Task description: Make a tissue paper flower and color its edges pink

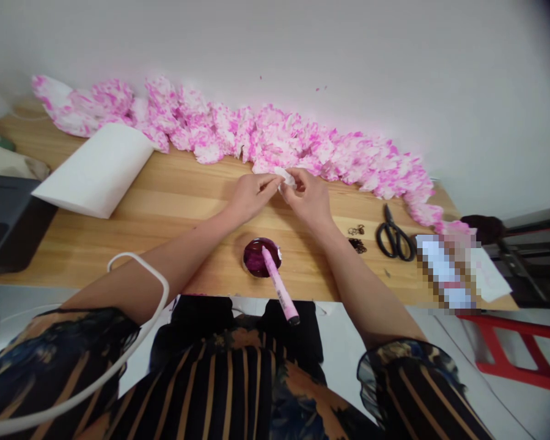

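Observation:
Between my two hands is a small crumpled piece of white tissue paper (pixel 286 178), pinched at the fingertips. My left hand (pixel 253 194) grips its left side, and my right hand (pixel 308 197) has thumb and fingers closed on its right side. Just beyond them, a long heap of crumpled pink and white tissue (pixel 275 137) runs along the wall. Nearer my body stands a small round container of dark magenta liquid (pixel 255 261), with a pink marker-like pen (pixel 280 287) leaning in it, its black end over the table edge.
Black-handled scissors (pixel 394 239) and small dark coils (pixel 356 238) lie on the right of the wooden table (pixel 201 214). White sheets (pixel 101 168) and a dark grey device (pixel 16 229) are at left. A white cable (pixel 158 305) crosses my left arm. A red frame (pixel 522 348) stands lower right.

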Action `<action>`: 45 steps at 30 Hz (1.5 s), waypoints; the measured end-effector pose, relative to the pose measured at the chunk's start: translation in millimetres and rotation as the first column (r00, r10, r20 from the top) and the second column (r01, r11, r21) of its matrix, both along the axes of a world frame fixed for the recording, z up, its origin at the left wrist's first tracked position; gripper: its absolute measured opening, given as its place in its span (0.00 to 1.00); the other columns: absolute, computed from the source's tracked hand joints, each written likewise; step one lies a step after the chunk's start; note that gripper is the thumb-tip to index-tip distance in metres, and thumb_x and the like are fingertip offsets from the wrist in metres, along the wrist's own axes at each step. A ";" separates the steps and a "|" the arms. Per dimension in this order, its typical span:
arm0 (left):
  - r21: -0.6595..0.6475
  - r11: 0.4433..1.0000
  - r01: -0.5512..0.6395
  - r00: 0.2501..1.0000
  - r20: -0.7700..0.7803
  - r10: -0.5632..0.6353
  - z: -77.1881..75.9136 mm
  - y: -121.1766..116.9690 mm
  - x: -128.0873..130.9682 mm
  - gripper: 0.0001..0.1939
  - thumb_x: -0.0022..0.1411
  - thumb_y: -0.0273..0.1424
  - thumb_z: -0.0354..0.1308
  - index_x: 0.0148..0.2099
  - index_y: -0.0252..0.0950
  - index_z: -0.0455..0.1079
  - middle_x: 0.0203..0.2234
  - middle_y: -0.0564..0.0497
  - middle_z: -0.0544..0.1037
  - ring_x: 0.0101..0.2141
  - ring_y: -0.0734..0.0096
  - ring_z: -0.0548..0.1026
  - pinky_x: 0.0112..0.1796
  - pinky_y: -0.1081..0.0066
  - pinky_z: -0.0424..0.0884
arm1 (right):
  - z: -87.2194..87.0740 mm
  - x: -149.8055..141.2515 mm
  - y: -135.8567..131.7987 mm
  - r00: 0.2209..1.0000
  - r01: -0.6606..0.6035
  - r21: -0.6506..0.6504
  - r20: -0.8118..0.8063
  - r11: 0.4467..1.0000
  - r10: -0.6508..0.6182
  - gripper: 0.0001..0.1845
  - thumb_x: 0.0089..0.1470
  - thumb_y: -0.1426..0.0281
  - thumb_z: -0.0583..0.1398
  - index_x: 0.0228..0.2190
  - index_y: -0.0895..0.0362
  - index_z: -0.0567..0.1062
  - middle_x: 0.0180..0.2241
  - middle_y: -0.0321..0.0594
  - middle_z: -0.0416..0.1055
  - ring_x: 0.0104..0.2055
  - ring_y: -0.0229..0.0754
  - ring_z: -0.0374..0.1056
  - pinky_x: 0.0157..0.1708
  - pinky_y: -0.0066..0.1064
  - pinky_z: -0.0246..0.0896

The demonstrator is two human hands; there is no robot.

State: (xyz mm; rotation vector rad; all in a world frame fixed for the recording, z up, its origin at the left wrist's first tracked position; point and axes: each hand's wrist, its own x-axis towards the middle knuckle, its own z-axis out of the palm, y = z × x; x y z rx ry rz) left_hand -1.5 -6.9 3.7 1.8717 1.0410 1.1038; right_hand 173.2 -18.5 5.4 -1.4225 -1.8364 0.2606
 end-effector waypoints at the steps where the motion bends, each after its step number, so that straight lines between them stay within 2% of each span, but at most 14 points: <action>1: 0.008 1.000 0.001 1.000 -0.015 -0.001 0.8 -0.6 0.4 0.17 0.68 0.37 0.52 0.30 0.34 0.73 0.23 0.53 0.74 0.29 0.71 0.73 0.32 0.73 0.64 | -0.1 0.3 0.0 1.000 0.007 0.003 0.000 1.000 -0.007 0.14 0.57 0.60 0.61 0.43 0.52 0.79 0.41 0.42 0.81 0.39 0.48 0.74 0.43 0.43 0.70; 3: 0.006 1.000 -0.003 1.000 0.004 0.003 0.8 0.0 2.0 0.14 0.68 0.36 0.53 0.33 0.34 0.74 0.26 0.53 0.77 0.30 0.72 0.74 0.33 0.73 0.65 | 0.3 0.8 -0.4 0.999 0.021 -0.011 -0.035 1.000 -0.021 0.12 0.58 0.63 0.60 0.42 0.52 0.78 0.39 0.41 0.81 0.37 0.47 0.74 0.42 0.42 0.70; 7: -0.078 0.995 -0.055 0.985 0.157 0.067 -2.6 4.9 3.8 0.07 0.67 0.34 0.56 0.41 0.35 0.71 0.31 0.51 0.80 0.31 0.75 0.76 0.35 0.75 0.69 | 2.7 1.3 -1.8 0.987 0.020 -0.059 -0.160 0.998 -0.030 0.11 0.57 0.68 0.58 0.40 0.54 0.78 0.37 0.39 0.81 0.35 0.45 0.75 0.39 0.39 0.70; 10: -0.162 0.984 -0.070 0.980 0.171 0.098 -2.9 5.5 2.3 0.13 0.70 0.39 0.55 0.36 0.35 0.69 0.26 0.52 0.79 0.25 0.77 0.74 0.31 0.77 0.68 | 3.6 -0.1 -2.8 0.979 0.007 -0.046 -0.204 0.999 -0.016 0.10 0.57 0.69 0.58 0.40 0.54 0.78 0.37 0.38 0.81 0.36 0.43 0.75 0.40 0.38 0.71; 13: -0.223 0.974 -0.027 0.992 0.118 0.054 0.6 2.8 1.0 0.20 0.71 0.44 0.53 0.30 0.35 0.68 0.22 0.51 0.77 0.21 0.78 0.72 0.26 0.77 0.67 | 2.9 -2.5 -3.8 0.980 -0.033 -0.008 -0.195 0.999 0.030 0.11 0.58 0.68 0.58 0.40 0.54 0.79 0.39 0.39 0.81 0.38 0.44 0.76 0.43 0.39 0.71; 18: -0.297 0.955 0.016 0.998 0.069 0.005 3.9 2.2 2.6 0.15 0.68 0.33 0.54 0.28 0.34 0.67 0.21 0.52 0.77 0.19 0.79 0.70 0.25 0.78 0.66 | 0.4 -3.4 -3.2 0.986 -0.073 0.017 -0.150 0.997 0.075 0.14 0.58 0.67 0.57 0.42 0.53 0.80 0.42 0.40 0.82 0.41 0.45 0.76 0.45 0.41 0.71; 21: -0.260 0.966 0.014 0.999 0.047 -0.002 1.0 4.2 2.7 0.11 0.66 0.29 0.53 0.29 0.34 0.68 0.22 0.52 0.77 0.21 0.78 0.71 0.26 0.77 0.66 | 0.2 -1.7 -1.8 0.988 -0.066 -0.026 -0.143 0.997 0.062 0.16 0.57 0.66 0.57 0.45 0.53 0.80 0.43 0.40 0.82 0.41 0.45 0.75 0.44 0.40 0.71; 24: -0.142 0.990 -0.013 0.999 -0.040 0.008 -0.9 3.8 1.5 0.12 0.64 0.31 0.53 0.27 0.35 0.67 0.20 0.54 0.74 0.23 0.76 0.71 0.26 0.76 0.64 | 1.8 -1.7 -2.2 0.994 -0.059 -0.042 -0.093 0.997 0.055 0.17 0.56 0.63 0.60 0.46 0.53 0.79 0.42 0.41 0.81 0.40 0.46 0.74 0.43 0.41 0.70; 29: -0.039 0.999 -0.020 0.986 -0.169 0.014 0.7 1.0 1.5 0.15 0.62 0.31 0.54 0.22 0.35 0.66 0.21 0.52 0.75 0.26 0.72 0.72 0.28 0.73 0.62 | 5.6 -4.1 -5.2 0.995 -0.029 -0.036 -0.093 0.999 0.025 0.11 0.57 0.61 0.60 0.35 0.54 0.79 0.34 0.39 0.79 0.36 0.45 0.72 0.39 0.38 0.68; 31: -0.065 0.998 -0.010 0.990 -0.144 0.000 -0.1 1.7 2.4 0.14 0.61 0.30 0.55 0.23 0.35 0.68 0.21 0.52 0.75 0.26 0.72 0.72 0.28 0.73 0.64 | 5.1 -2.7 -3.8 0.987 -0.025 -0.071 -0.162 0.997 0.013 0.12 0.59 0.60 0.59 0.32 0.54 0.78 0.30 0.37 0.77 0.32 0.43 0.71 0.35 0.36 0.67; 34: -0.181 0.983 0.030 0.999 -0.023 -0.035 -1.8 4.2 3.7 0.12 0.61 0.29 0.55 0.26 0.35 0.71 0.21 0.52 0.77 0.23 0.75 0.72 0.27 0.75 0.66 | 0.9 2.7 2.4 0.953 -0.021 -0.114 -0.303 0.993 -0.014 0.15 0.59 0.57 0.59 0.30 0.54 0.76 0.26 0.35 0.73 0.29 0.40 0.68 0.31 0.33 0.65; 38: -0.315 0.947 0.062 0.991 0.130 -0.021 -0.4 6.9 3.4 0.11 0.63 0.28 0.55 0.28 0.32 0.73 0.25 0.48 0.81 0.21 0.78 0.73 0.26 0.78 0.69 | -4.1 9.4 9.5 0.889 -0.035 -0.141 -0.457 0.989 -0.033 0.18 0.58 0.52 0.60 0.33 0.54 0.77 0.28 0.35 0.72 0.30 0.38 0.67 0.33 0.32 0.67; 42: -0.324 0.945 0.047 0.986 0.168 0.009 1.1 7.9 2.2 0.12 0.65 0.29 0.56 0.28 0.32 0.72 0.27 0.46 0.82 0.22 0.78 0.74 0.26 0.78 0.70 | -0.2 9.1 7.1 0.884 -0.076 -0.165 -0.466 0.983 -0.010 0.21 0.60 0.49 0.58 0.38 0.53 0.78 0.34 0.37 0.76 0.35 0.39 0.72 0.37 0.33 0.70; 45: -0.306 0.952 0.029 0.986 0.165 0.023 -1.0 9.2 1.5 0.12 0.65 0.30 0.56 0.29 0.32 0.73 0.25 0.47 0.81 0.23 0.78 0.74 0.27 0.79 0.70 | 4.7 6.0 2.5 0.927 -0.120 -0.144 -0.371 0.982 0.059 0.21 0.61 0.50 0.58 0.38 0.54 0.78 0.35 0.38 0.77 0.38 0.42 0.73 0.40 0.35 0.71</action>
